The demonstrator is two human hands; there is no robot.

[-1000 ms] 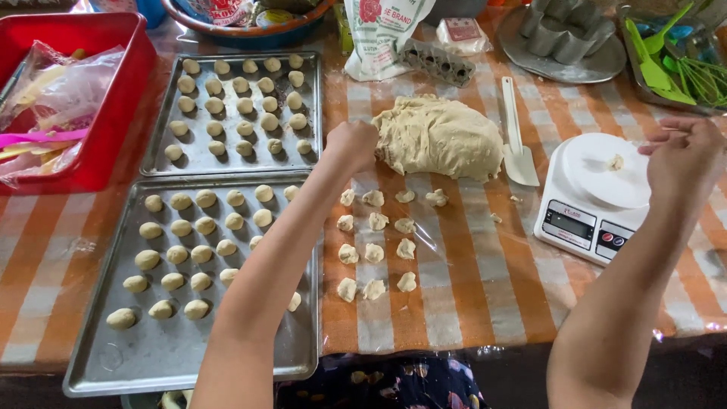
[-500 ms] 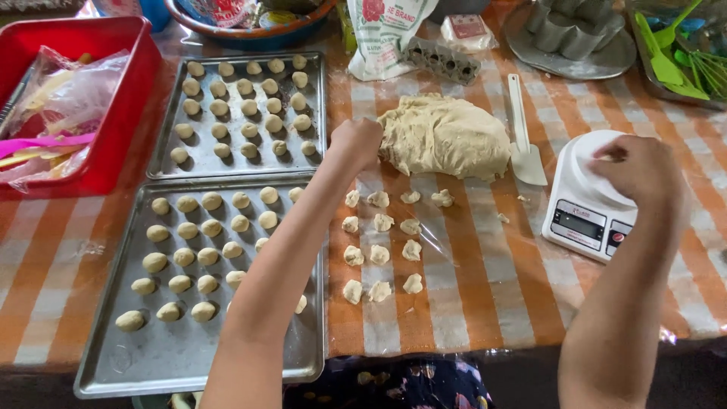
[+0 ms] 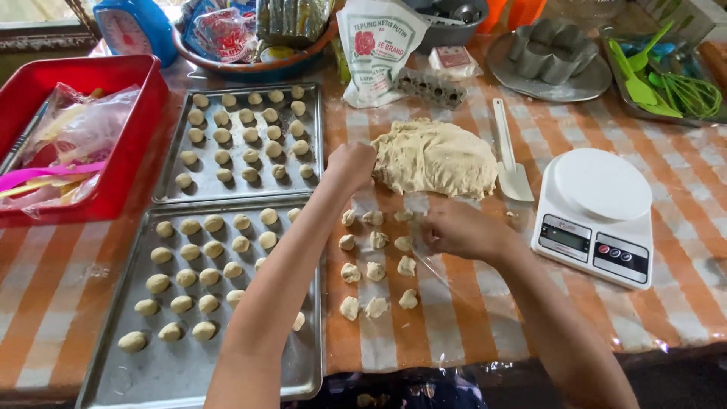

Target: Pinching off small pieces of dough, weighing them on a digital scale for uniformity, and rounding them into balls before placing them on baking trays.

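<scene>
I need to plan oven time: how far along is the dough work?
Done: the far tray is full of dough balls and the near tray about half filled. In hand: the left hand is at the dough mound, the right hand by the rough pieces. Left: most of the mound, and those unrolled pieces.

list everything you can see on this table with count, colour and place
dough lump: one, pale beige, table centre
dough pieces: about a dozen, pale, in rows below the lump
far tray: one, grey metal, rows of dough balls, upper left
near tray: one, grey metal, rows of dough balls, lower left
scale: one, white, right
spatula: one, white, between lump and scale
red tub: one, far left, holds plastic bags
flour bag: one, white, behind the lump
metal moulds: several, grey, on a round plate at the back
green utensils: several, tray top right
left hand: grip on the lump's left edge
right hand: beside the pieces, fingers curled
</scene>
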